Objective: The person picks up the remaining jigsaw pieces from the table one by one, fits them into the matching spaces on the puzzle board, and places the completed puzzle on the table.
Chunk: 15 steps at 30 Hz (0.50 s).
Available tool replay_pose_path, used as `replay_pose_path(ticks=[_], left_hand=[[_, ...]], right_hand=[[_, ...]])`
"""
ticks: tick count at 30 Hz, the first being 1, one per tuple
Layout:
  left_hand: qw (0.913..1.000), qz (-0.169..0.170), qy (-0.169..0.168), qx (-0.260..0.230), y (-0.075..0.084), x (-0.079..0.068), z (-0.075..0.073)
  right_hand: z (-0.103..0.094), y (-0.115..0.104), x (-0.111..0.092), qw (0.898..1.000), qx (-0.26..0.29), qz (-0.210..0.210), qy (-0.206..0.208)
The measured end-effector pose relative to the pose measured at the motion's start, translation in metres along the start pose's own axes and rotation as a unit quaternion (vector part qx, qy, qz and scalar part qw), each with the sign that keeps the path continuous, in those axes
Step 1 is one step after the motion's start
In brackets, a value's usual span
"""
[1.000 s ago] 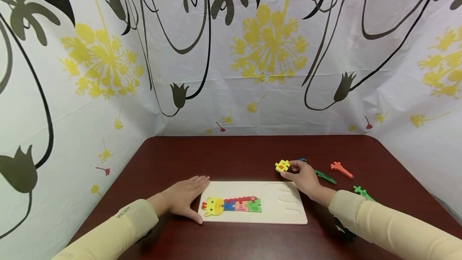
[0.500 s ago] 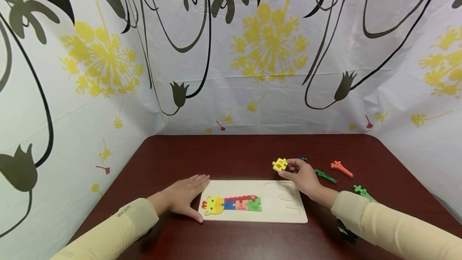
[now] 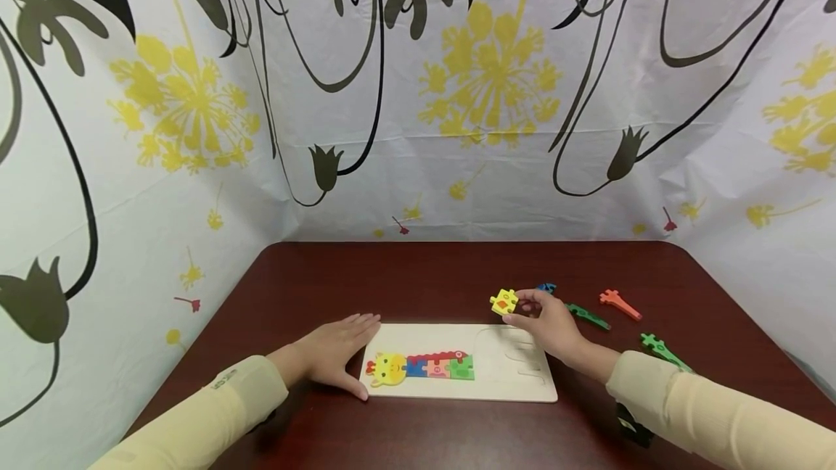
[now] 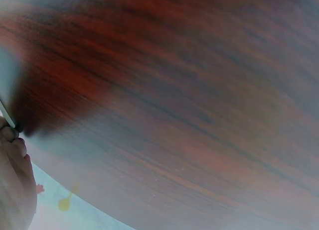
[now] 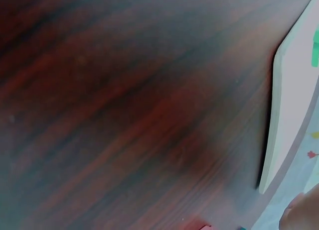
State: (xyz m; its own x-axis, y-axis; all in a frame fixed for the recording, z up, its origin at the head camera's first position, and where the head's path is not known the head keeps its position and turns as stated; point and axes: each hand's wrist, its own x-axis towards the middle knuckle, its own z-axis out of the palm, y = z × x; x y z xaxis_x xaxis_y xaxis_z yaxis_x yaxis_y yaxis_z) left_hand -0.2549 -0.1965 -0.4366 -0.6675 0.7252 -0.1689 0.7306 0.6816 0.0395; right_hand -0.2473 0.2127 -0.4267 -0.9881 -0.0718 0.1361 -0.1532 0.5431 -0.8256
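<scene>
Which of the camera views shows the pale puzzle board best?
The head view, because nearly all of the puzzle board is visible there. The right wrist view shows only one end, cut off by the frame; the left wrist view shows just a thin sliver, apparently its edge.

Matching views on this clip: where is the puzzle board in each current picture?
Head: board, lower centre, beside the left hand.
Left wrist: seemingly just a sliver of the board at the left border, by the fingers.
Right wrist: part of the board along the right side, cut off by the border.
Shared landmark: the dark red table.
</scene>
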Motion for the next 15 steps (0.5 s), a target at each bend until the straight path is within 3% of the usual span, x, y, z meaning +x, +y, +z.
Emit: replay_pose_path(ticks=[15], left_hand=[[0.9999, -0.005, -0.01, 0.007, 0.002, 0.0, -0.003]], right_hand=[[0.004, 0.001, -0.012, 1.0, -0.004, -0.022, -0.022]])
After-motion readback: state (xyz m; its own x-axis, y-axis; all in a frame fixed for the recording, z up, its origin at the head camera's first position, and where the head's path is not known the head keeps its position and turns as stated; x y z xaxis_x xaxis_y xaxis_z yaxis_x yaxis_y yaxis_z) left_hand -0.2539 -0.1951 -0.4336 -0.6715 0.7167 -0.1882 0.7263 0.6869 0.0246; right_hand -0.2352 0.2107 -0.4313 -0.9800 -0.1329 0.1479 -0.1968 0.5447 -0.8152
